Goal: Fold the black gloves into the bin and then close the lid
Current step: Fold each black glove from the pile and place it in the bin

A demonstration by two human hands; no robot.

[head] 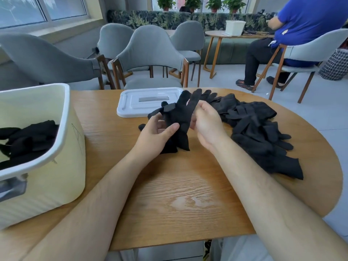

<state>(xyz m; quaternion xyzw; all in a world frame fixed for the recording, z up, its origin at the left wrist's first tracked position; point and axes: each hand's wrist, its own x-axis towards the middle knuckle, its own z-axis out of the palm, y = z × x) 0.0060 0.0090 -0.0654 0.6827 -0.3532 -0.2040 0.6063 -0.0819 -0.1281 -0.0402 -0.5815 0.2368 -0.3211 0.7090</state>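
Positioned at 9 o'clock on the table [188, 194]: bin [62, 176], uncovered, already containing folded gloves [28, 140]. Positioned at 12 o'clock: lid [143, 102], lying flat just beyond the hands. At centre: left hand [156, 134], curled round the lower part of the held gloves [180, 117], thumb pressed across the fabric. Held clear of the tabletop, glove fingers toward 12 o'clock; one glove or two not discernible. Immediately toward 3 o'clock: right hand [207, 127], gripping the same fabric along its edge, fingers curled behind it. Spread from 1 to 4 o'clock: loose pile [259, 134] of unfolded gloves, untouched. Expect light, limp knit: no stiffness, little slip, no fragility, probable sagging and unfolding on release. Take hold at cuff and at fingertips, fold in half, keep pinched during transfer toward 9 o'clock. Leave lid aside pending clearance of pile.
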